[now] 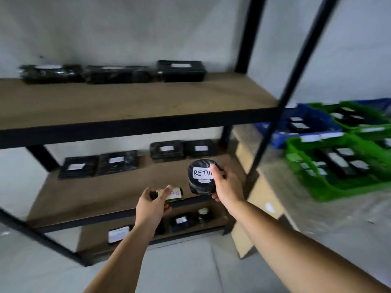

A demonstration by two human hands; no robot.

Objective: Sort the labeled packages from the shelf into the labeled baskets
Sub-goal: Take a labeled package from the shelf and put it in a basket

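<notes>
My right hand [225,185] grips a round black-wrapped package [200,179] whose white label reads "RETU", the rest hidden under my thumb; I hold it above the front right of the middle shelf [118,193]. My left hand [153,203] pinches a small black package with a yellow label [174,193] at that shelf's front edge. Further black labeled packages [115,162] lie at the back of the middle shelf, and three more [181,70] sit on the top shelf. At the right stand a green basket [317,180] and a blue basket [281,138], both holding packages.
A second green basket [351,115] sits behind the first, with another blue one at the far right edge. The baskets rest on a low cardboard-sided platform [262,187]. Black shelf posts [296,66] cross the view. More packages [182,220] lie on the bottom shelf.
</notes>
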